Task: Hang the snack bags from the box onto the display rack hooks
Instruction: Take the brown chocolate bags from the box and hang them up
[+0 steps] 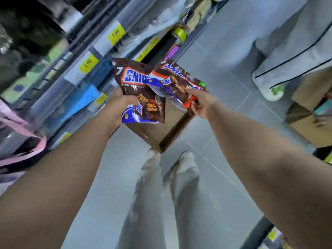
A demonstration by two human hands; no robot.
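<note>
Gripped a glossy, crinkled brown foil snack bag (142, 87) by its lower edge in the left hand (120, 106), thumb curled over the front. Pinched a second bag (177, 81) of the same wrinkled brown foil at its orange bottom corner in the right hand (199, 103), overlapping the first near the middle. Held both tilted, in the air, above an open, straight-walled brown cardboard box (161, 133) near the feet. Stretched both bare forearms forward, nearly straight. Stood on a smooth grey tiled floor (224, 97) with open room mid-aisle. Had blurred shelving (75, 51) with yellow price tags (117, 34) close at left. Had another person's pale trousers (287, 51) and more cardboard boxes (309, 123) at right.
</note>
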